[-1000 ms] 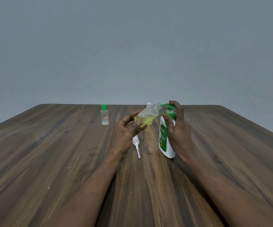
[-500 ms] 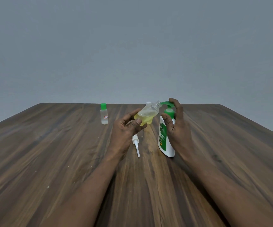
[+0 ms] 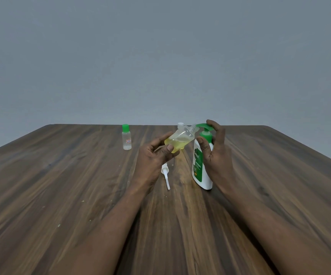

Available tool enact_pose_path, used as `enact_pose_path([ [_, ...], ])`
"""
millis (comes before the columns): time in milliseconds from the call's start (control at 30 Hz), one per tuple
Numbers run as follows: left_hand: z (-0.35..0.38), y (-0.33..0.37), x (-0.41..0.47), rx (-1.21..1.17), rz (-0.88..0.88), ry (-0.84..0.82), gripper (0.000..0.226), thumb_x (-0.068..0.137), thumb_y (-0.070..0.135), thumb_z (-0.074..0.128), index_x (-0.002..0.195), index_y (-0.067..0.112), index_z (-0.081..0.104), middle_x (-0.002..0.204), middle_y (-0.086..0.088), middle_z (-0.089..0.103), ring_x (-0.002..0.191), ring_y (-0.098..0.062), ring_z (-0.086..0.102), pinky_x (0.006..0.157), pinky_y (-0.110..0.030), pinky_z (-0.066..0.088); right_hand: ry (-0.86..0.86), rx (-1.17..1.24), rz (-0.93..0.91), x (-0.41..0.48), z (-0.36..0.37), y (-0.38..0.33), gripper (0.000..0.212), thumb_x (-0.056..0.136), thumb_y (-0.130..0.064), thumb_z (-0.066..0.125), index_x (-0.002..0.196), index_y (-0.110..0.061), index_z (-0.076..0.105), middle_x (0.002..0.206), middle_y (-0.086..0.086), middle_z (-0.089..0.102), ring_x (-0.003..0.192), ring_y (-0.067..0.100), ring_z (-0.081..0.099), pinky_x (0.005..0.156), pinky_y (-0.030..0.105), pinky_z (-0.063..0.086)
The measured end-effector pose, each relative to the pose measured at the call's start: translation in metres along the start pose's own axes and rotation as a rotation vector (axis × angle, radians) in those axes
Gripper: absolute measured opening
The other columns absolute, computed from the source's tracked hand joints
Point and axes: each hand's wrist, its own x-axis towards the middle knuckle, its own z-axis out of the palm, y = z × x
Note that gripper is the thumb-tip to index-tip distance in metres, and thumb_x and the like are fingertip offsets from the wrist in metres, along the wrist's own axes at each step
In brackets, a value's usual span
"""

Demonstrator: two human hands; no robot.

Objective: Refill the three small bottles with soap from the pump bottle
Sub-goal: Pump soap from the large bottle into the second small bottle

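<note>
My left hand holds a small clear bottle tilted, its open neck up against the green spout of the pump bottle. Yellowish soap lies in the small bottle's lower part. My right hand wraps the white pump bottle from the right, thumb on its front and a finger on top of the green pump head. A second small bottle with a green cap stands upright at the far left. Behind the held bottle a white cap of another bottle shows; its body is hidden.
A white nozzle cap with a long tip lies on the wooden table just below my left hand. A plain grey wall rises behind the table's far edge.
The pump head has risen slightly under my right finger. The small bottle stays at the spout in the same tilt.
</note>
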Motion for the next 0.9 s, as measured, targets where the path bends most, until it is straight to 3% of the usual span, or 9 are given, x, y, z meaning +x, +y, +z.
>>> enact_pose_path([
  [233, 0.0021, 0.0027, -0.0008, 0.007, -0.005, 0.011, 0.039, 0.092, 0.010, 0.067, 0.131, 0.009, 0.065, 0.120, -0.010, 0.074, 0.114, -0.028, 0.070, 0.089, -0.034, 0.059, -0.014, -0.005, -0.012, -0.0008, -0.0003, -0.0007, 0.046, 0.100, -0.037, 0.053, 0.141, -0.041, 0.032, 0.111, -0.039, 0.057, 0.094, -0.009, 0.063, 0.072, 0.002, 0.042],
  [500, 0.0025, 0.0003, -0.0013, 0.052, -0.024, 0.013, 0.037, 0.096, 0.001, 0.061, 0.133, 0.002, 0.062, 0.126, -0.021, 0.068, 0.118, -0.034, 0.067, 0.092, -0.035, 0.059, 0.007, -0.006, 0.003, -0.0011, 0.0008, 0.0011, 0.040, 0.097, -0.046, 0.051, 0.133, -0.035, 0.037, 0.104, -0.025, 0.061, 0.090, -0.013, 0.062, 0.070, 0.002, 0.041],
  [633, 0.0036, 0.0015, -0.0015, 0.041, -0.022, 0.015, 0.036, 0.096, 0.000, 0.060, 0.132, 0.003, 0.063, 0.125, -0.023, 0.068, 0.118, -0.035, 0.067, 0.091, -0.034, 0.059, -0.003, 0.022, -0.001, -0.0011, -0.0001, 0.0003, 0.043, 0.098, -0.041, 0.053, 0.136, -0.037, 0.035, 0.111, -0.022, 0.063, 0.094, -0.006, 0.065, 0.074, 0.006, 0.045],
  [900, 0.0050, 0.0034, -0.0020, -0.003, -0.011, 0.003, 0.033, 0.094, 0.004, 0.065, 0.126, 0.012, 0.068, 0.115, -0.011, 0.073, 0.109, -0.026, 0.072, 0.087, -0.031, 0.059, -0.012, 0.009, -0.008, -0.0005, 0.0009, 0.0015, 0.047, 0.099, -0.039, 0.052, 0.142, -0.037, 0.032, 0.111, -0.029, 0.060, 0.091, -0.012, 0.063, 0.070, 0.002, 0.043],
])
